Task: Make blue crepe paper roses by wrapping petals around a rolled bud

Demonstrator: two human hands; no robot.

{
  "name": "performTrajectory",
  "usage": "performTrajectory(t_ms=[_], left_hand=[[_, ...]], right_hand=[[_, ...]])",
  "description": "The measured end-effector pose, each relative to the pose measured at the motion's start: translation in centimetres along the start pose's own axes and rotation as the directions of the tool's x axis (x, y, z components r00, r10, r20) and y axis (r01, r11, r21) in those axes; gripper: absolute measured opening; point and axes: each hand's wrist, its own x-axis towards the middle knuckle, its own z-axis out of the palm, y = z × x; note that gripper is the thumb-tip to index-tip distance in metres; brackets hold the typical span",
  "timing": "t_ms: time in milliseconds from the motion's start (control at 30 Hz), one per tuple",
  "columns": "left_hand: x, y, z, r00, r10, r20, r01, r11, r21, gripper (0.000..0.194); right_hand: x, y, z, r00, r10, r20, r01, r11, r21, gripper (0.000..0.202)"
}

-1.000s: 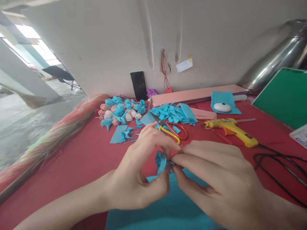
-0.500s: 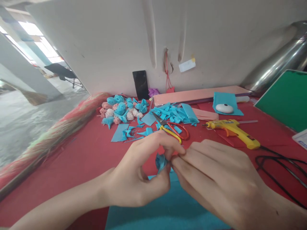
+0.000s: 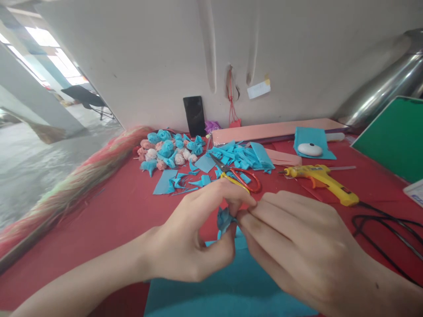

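Observation:
Between the thumb and fingers of my left hand [image 3: 194,237] is a small blue paper flower [image 3: 225,219], its rolled petals facing left. My right hand [image 3: 297,242] pinches the same flower at its base; the fingertips of both hands meet there and hide part of it. Beneath the hands lies a large blue paper sheet [image 3: 231,290]. Just beyond my fingers rest scissors [image 3: 231,169] with one red and one yellow handle, their blades lying by a heap of blue paper pieces [image 3: 243,156].
Finished blue, pink and white paper flowers [image 3: 167,149] are piled at the back left. A yellow glue gun [image 3: 324,180] with a black cord [image 3: 386,220] lies right. A phone [image 3: 194,115] leans on the wall. A white oval device [image 3: 309,149] sits on blue paper.
Both hands stay nearly in place. The blue paper flower has turned slightly between the fingers, and more of its petals show.

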Motion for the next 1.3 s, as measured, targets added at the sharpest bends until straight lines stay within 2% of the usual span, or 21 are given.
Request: performTrajectory(t_ms=[200, 400, 500, 567, 633, 700, 800, 867, 967, 1300], left_hand=[[0.0, 0.1, -0.2, 0.999, -0.046, -0.012, 0.046, 0.999, 0.016, 0.046], [-0.1, 0.1, -0.4, 0.996, -0.085, 0.017, 0.084, 0.996, 0.019, 0.054], [0.0, 0.2, -0.5, 0.999, -0.045, -0.015, 0.046, 0.996, 0.073, 0.055], [0.1, 0.2, -0.6, 0.996, 0.052, -0.079, -0.038, 0.986, 0.162, 0.051], [0.2, 0.0, -0.7, 0.974, 0.192, -0.12, -0.141, 0.928, 0.345, 0.042], [0.2, -0.1, -0.7, 0.937, 0.325, -0.128, -0.2, 0.799, 0.567, 0.033], [0.3, -0.2, -0.6, 0.905, 0.406, -0.127, -0.171, 0.619, 0.767, 0.022], [0.3, -0.1, -0.4, 0.891, 0.431, -0.144, -0.151, 0.579, 0.801, 0.022], [0.2, 0.1, -0.3, 0.871, 0.464, -0.159, -0.16, 0.575, 0.803, 0.027], [-0.1, 0.3, -0.9, 0.865, 0.498, -0.062, -0.209, 0.47, 0.858, 0.022]], right_hand=[[0.3, 0.2, -0.1, 0.991, 0.126, -0.05, -0.12, 0.986, 0.119, 0.021], [0.7, 0.4, -0.2, 0.966, 0.258, 0.016, -0.252, 0.927, 0.276, 0.025], [0.8, 0.3, -0.4, 0.945, 0.325, 0.039, -0.321, 0.898, 0.301, 0.024], [0.9, 0.4, -0.6, 0.925, 0.375, 0.053, -0.373, 0.874, 0.312, 0.023], [1.0, 0.4, -0.7, 0.908, 0.414, 0.057, -0.409, 0.853, 0.323, 0.022], [1.2, 0.5, -0.9, 0.9, 0.435, 0.041, -0.424, 0.847, 0.322, 0.024], [1.4, 0.6, -1.0, 0.89, 0.457, 0.008, -0.439, 0.85, 0.292, 0.028], [1.4, 0.6, -1.0, 0.887, 0.461, 0.005, -0.445, 0.853, 0.274, 0.029], [1.3, 0.5, -1.1, 0.889, 0.458, 0.01, -0.446, 0.859, 0.25, 0.03], [1.3, 0.6, -0.9, 0.885, 0.465, -0.003, -0.451, 0.861, 0.235, 0.028]])
